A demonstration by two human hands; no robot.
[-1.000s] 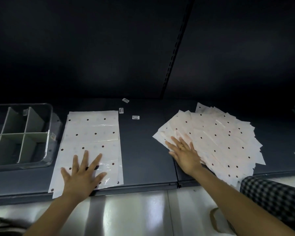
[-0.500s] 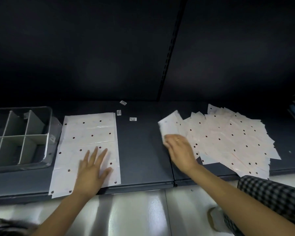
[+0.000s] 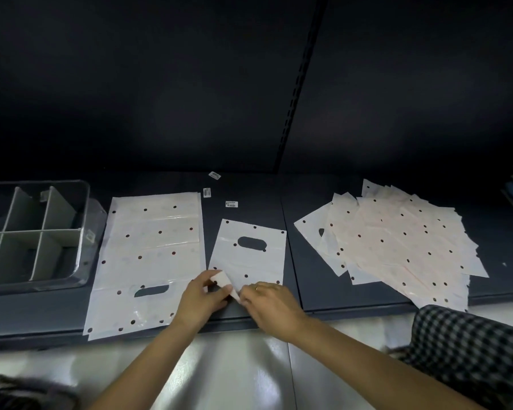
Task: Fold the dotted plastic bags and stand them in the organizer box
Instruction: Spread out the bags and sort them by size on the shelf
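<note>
One camera, worn on the head, looks forward and steeply down from close above a dark shelf (image 3: 249,202). Both forearms reach in from the bottom edge. The wide lens bends the shelf's front edge; the dark back wall (image 3: 160,84) fills the upper half.

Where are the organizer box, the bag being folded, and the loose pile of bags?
organizer box (image 3: 85,199): head view, clear back right rim.
single bag (image 3: 249,261): head view, middle below handle hole.
bag pile (image 3: 397,241): head view, middle of top sheets.

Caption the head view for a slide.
Both hands, left hand and right hand, fold the middle dotted bag's near corner.
</note>
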